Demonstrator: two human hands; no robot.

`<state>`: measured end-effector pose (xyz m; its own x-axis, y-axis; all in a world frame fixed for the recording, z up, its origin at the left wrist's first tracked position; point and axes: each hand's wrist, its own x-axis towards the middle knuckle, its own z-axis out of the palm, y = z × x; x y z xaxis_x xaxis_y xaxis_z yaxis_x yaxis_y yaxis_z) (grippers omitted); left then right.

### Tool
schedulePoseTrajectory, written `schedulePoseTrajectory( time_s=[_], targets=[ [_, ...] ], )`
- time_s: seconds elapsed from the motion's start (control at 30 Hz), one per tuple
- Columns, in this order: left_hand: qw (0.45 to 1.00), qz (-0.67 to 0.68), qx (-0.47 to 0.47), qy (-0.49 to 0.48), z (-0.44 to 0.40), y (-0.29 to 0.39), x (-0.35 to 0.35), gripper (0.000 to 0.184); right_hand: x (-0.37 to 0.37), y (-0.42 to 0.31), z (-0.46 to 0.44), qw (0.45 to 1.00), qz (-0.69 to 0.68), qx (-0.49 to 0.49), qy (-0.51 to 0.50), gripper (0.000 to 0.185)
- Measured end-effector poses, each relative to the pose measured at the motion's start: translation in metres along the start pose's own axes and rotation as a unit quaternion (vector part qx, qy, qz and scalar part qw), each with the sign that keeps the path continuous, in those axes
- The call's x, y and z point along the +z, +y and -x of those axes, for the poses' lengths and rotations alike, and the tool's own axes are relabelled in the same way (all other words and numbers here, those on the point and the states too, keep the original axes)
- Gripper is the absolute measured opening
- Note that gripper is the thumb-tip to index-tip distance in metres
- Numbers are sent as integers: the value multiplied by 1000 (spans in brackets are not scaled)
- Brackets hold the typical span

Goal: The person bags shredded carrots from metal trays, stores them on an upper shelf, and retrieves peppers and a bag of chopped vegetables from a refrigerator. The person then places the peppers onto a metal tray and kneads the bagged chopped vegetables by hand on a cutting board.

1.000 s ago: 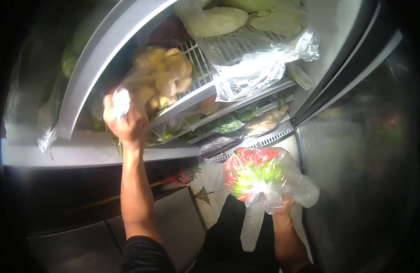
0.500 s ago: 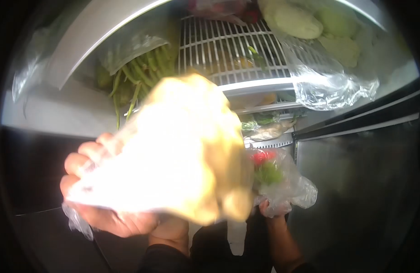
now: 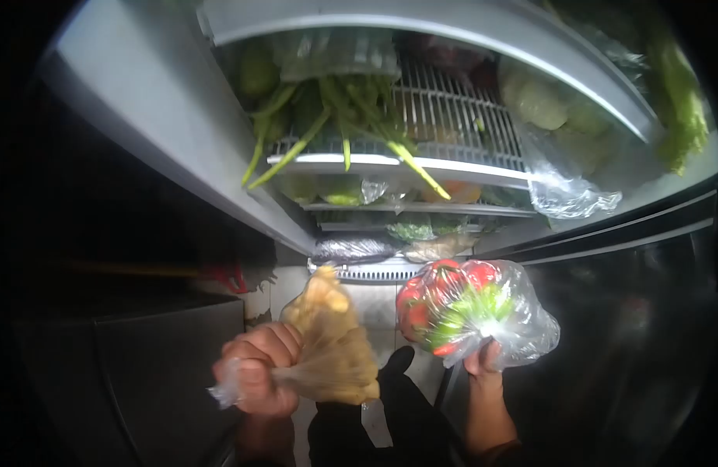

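While your left hand (image 3: 259,367) is curled into a full fist, the twisted neck of the yellow bag (image 3: 333,346) runs sideways through it, a tail of plastic poking out on the far left. Bag's body lies to the right of those knuckles, on the inner side, its longer way running up and down the view with a slight lean, pale lumps showing through. Your right hand (image 3: 485,358) has thumb and finger closed on gathered plastic at the near side of the red-and-green bag (image 3: 464,303); other fingers hidden, so cannot tell how they lie. That bag sits ahead of the fingers, rounded, spread wider than tall. Yellow bag is between your two hands, nearer the left, a gap separating it from the red-and-green one. Both bags hang low, in front of the open refrigerator (image 3: 141,109); its white rack shelf (image 3: 452,169) is farther ahead, long green pods (image 3: 336,128) drooping over the edge
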<state>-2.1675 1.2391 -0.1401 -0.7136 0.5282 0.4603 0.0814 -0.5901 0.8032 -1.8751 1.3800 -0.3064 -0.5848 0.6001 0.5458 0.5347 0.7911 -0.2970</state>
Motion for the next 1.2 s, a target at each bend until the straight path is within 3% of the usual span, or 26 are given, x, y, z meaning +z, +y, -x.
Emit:
schedulePoseTrajectory(
  time_s=[0.03, 0.2, 0.3, 0.43, 0.5, 0.53, 0.57, 0.63, 0.67, 0.73, 0.77, 0.8, 0.83, 0.87, 0.93, 0.97, 1.03, 1.07, 1.13, 1.17, 1.2],
  targets=[
    [1000, -22, 9, -2, 1, 0, -2, 36, -12, -3, -11, 999, -23, 12, 21, 35],
    [972, -198, -111, -59, 19, 19, -32, 31, -88, -21, -83, 990, -59, 28, 126, 31],
    [939, -305, -155, -39, 31, 31, -38, 30, -128, -33, -134, 981, -60, 7, 185, 28],
    [927, -279, -245, -55, 35, 51, -29, 29, -156, -60, -190, 964, -94, -11, 250, 25],
    [907, -294, -289, -90, 38, 58, -29, 29, -152, -72, -198, 940, -181, 15, 288, 24],
    [902, -292, -305, -89, 41, 58, -29, 28, -139, -76, -200, 912, -259, 33, 315, 23],
    [901, -283, -316, -91, 44, 57, -30, 27, -114, -74, -201, 844, -391, 49, 365, 23],
    [896, -265, -343, -94, 48, 57, -28, 26, -79, -50, -184, 821, -468, 136, 297, 31],
    [894, -262, -352, -91, 47, 60, -23, 27, -70, -56, -198, 761, -577, 150, 256, 36],
    [901, -241, -350, -83, 37, 71, -4, 28, -51, -66, -228, 586, -759, 206, 192, 48],
    [905, -229, -349, -78, 34, 75, 3, 28, -39, -63, -248, 629, -735, 198, 155, 49],
    [909, -244, -328, -82, 35, 73, 5, 30, -20, -55, -274, 797, -571, 155, 122, 51],
    [906, -248, -327, -101, 37, 71, 1, 25, -2, -47, -300, 928, -340, 102, 112, 52],
    [904, -252, -325, -118, 41, 68, -3, 20, 17, -42, -325, 978, -172, 68, 98, 54],
    [899, -262, -323, -136, 45, 70, -5, 16, 48, -39, -364, 994, -78, 76, 16, 48],
    [896, -266, -326, -140, 45, 73, 2, 17, 55, -41, -379, 991, 6, 113, -76, 46],
    [895, -272, -325, -142, 45, 82, 13, 19, 46, -40, -398, 969, -81, 153, -175, 44],
    [897, -271, -321, -138, 46, 84, 20, 20, 33, -52, -390, 986, 45, 70, -142, 42],
    [884, -290, -317, -186, 45, 92, 22, 23, -34, -85, -360, 970, 1, 157, -184, 43],
    [884, -293, -312, -190, 46, 92, 19, 23, -68, -100, -336, 971, -11, 181, -157, 46],
    [882, -290, -307, -210, 48, 89, 18, 24, -80, -106, -301, 982, -115, 142, -48, 53]
  ],
)
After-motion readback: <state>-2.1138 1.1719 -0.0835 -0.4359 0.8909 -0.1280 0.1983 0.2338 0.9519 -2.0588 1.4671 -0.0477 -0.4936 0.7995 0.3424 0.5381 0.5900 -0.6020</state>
